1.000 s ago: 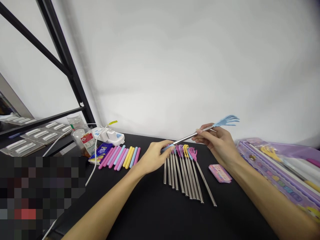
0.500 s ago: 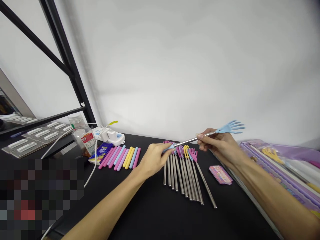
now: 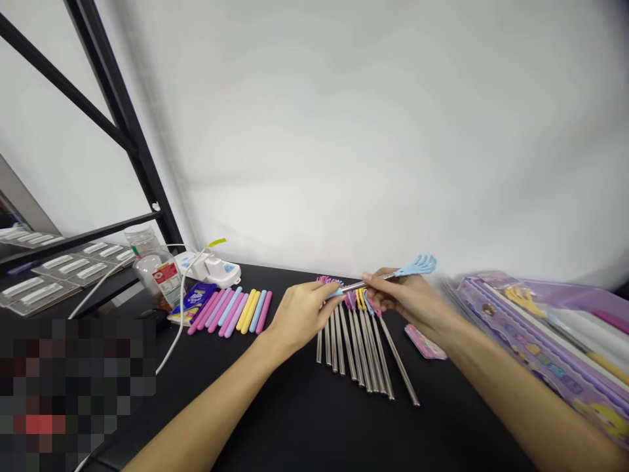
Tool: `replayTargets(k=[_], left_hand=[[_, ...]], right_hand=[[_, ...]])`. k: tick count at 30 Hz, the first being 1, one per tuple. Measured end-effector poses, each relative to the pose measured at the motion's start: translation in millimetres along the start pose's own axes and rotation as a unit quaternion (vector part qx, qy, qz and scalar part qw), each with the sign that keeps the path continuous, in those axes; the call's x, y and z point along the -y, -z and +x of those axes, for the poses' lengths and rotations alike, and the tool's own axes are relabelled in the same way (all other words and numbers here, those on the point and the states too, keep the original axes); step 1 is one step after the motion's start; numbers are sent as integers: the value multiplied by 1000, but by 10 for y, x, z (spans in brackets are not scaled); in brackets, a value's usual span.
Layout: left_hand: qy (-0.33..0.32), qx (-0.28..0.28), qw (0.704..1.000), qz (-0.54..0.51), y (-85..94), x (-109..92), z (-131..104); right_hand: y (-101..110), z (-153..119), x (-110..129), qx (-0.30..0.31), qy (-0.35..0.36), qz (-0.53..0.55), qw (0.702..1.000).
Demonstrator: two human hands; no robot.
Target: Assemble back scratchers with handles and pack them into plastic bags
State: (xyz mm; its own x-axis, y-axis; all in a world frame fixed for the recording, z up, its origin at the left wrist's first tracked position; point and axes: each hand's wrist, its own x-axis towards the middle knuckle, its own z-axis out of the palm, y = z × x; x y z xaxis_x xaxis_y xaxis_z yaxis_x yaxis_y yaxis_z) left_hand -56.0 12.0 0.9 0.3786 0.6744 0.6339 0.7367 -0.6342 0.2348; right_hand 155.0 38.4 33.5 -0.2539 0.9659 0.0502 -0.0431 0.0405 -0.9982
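A back scratcher with a metal rod and a light-blue claw is held nearly level between my hands. My left hand is closed around its light-blue handle end, most of which the fingers hide. Near the claw, my right hand pinches the rod. Below them, on the black table, lies a row of metal back scratcher rods with pink, purple, yellow and blue claws, partly covered by my hands. Coloured handle tubes lie side by side to the left. A small stack of pink cards rests under my right forearm.
At the right edge lie purple printed packages, one holding a yellow claw. On the left are a white power strip with a cable, a clear plastic jar, a purple packet and a black metal frame.
My right hand has moved left and slightly down, closer to my left hand. Less rod shows between them, and the blue claw has turned. The view has shifted slightly.
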Motion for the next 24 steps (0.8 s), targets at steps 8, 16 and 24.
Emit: replayTargets(k=[8,16,24], left_hand=[[-37,35,998,29,133,183,48],[-54,57,996,35,178,148,29],[-182,-68,969,153,60,69,46]], right_hand=[[398,-39,378,40,50,-229,971],[422,-97,422,110,122,-455,875],[246,-75,335,164,73,-404,897]])
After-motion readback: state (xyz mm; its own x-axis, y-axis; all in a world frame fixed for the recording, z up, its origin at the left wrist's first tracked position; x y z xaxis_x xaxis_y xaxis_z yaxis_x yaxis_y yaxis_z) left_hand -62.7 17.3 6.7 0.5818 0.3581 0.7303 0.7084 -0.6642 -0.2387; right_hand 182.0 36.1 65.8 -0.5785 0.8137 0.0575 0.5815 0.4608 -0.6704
